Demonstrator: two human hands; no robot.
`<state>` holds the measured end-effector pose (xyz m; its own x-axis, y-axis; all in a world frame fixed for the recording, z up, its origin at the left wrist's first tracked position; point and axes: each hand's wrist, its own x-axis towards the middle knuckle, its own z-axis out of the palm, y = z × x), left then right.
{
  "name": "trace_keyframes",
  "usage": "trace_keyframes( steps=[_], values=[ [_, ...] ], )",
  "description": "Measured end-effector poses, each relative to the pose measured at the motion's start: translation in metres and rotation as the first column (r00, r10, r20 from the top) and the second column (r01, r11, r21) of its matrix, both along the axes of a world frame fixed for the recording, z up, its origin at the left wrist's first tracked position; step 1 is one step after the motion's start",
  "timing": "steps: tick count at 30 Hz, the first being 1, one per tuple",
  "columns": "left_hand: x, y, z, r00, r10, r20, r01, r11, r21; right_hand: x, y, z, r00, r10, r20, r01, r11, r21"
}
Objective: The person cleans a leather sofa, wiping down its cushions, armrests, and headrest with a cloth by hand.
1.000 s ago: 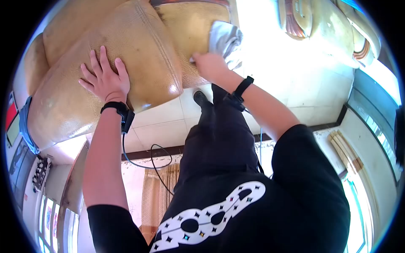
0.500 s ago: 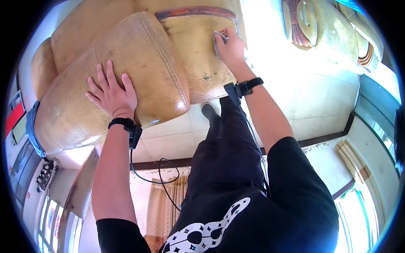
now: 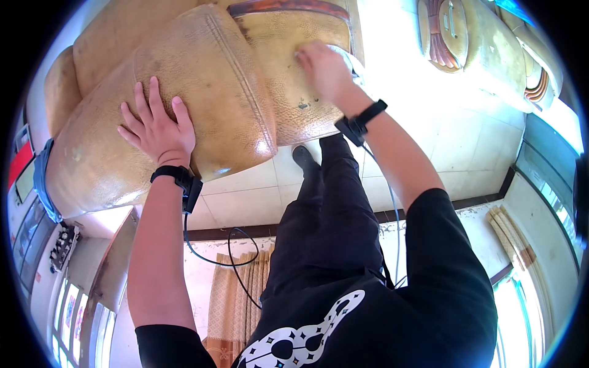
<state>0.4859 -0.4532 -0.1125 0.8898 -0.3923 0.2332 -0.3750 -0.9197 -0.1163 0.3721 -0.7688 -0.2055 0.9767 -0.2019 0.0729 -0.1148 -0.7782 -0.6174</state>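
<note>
Since the earlier frame, the right grip (image 3: 326, 72) has slid toward 9 o'clock over the leather, and the pale cloth (image 3: 354, 69) now shows on its 3 o'clock side. Nearest is the patterned black shirt (image 3: 331, 334), with dark trousers (image 3: 322, 233) running toward 12 o'clock. At 10 o'clock, the left grip (image 3: 164, 132) lies open, palm down, fingers spread on the tan sofa (image 3: 211, 80). Just past 12 o'clock, the right grip is curled closed, seemingly around the cloth, much of which is hidden or washed out by glare. Dark marks (image 3: 305, 104) lie just on its wrist side. Farther off, at 1 to 2 o'clock, stands another sofa (image 3: 494, 58). It looks like mid-stroke wiping; another pass would call for even pressure, cloth under the fingers.
</note>
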Motion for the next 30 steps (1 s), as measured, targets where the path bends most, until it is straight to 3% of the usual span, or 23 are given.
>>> trace_keyframes(
  steps=[2,6,9,10,13,14,17,18,21,22,26,30],
  values=[
    [0.003,0.000,0.000,1.000,0.002,0.005,-0.002,1.000,0.000,0.015,0.001,0.003,0.982,-0.184,0.028,0.183,0.982,0.053],
    [0.001,0.002,0.001,1.000,0.002,-0.024,-0.003,1.000,-0.024,-0.006,0.041,0.003,0.993,-0.120,-0.019,0.121,0.990,0.078],
    [0.001,0.001,0.000,1.000,-0.004,-0.031,0.003,0.999,-0.036,0.011,0.003,-0.001,0.996,-0.081,-0.024,0.082,0.997,0.007],
    [0.001,0.001,0.000,1.000,-0.002,-0.027,0.001,0.999,-0.036,0.021,-0.012,0.000,0.989,-0.149,-0.001,0.149,0.988,0.052],
    [0.001,0.000,0.001,1.000,0.000,-0.031,-0.001,0.999,-0.035,0.007,0.026,0.006,0.993,-0.107,-0.050,0.103,0.992,-0.069],
    [0.002,0.001,0.001,1.000,0.000,-0.030,-0.001,0.999,-0.034,-0.001,0.031,0.005,0.999,-0.054,-0.006,0.054,0.998,0.040],
    [-0.001,0.001,-0.001,0.999,-0.006,-0.034,0.004,0.999,-0.042,0.012,-0.003,0.004,0.997,-0.045,-0.067,0.048,0.998,0.046],
    [0.000,0.001,-0.002,0.999,-0.006,-0.032,0.004,0.999,-0.042,0.019,-0.012,0.003,0.994,-0.109,0.014,0.108,0.992,0.064],
    [0.001,0.001,-0.002,1.000,-0.004,-0.024,0.003,0.999,-0.039,0.004,0.025,0.001,0.995,-0.103,-0.016,0.103,0.995,-0.008],
    [0.002,0.002,-0.001,1.000,-0.006,-0.024,0.005,0.999,-0.034,0.001,0.028,0.006,0.994,-0.092,-0.065,0.095,0.995,0.039],
    [0.000,0.002,0.000,1.000,-0.008,-0.020,0.008,0.999,-0.035,0.017,-0.007,-0.008,0.985,-0.169,-0.027,0.170,0.985,0.038],
    [0.001,0.000,0.000,1.000,-0.006,0.004,0.006,1.000,-0.025,0.004,0.012,0.002,0.999,0.031,-0.015,-0.031,0.999,0.030]
  ],
)
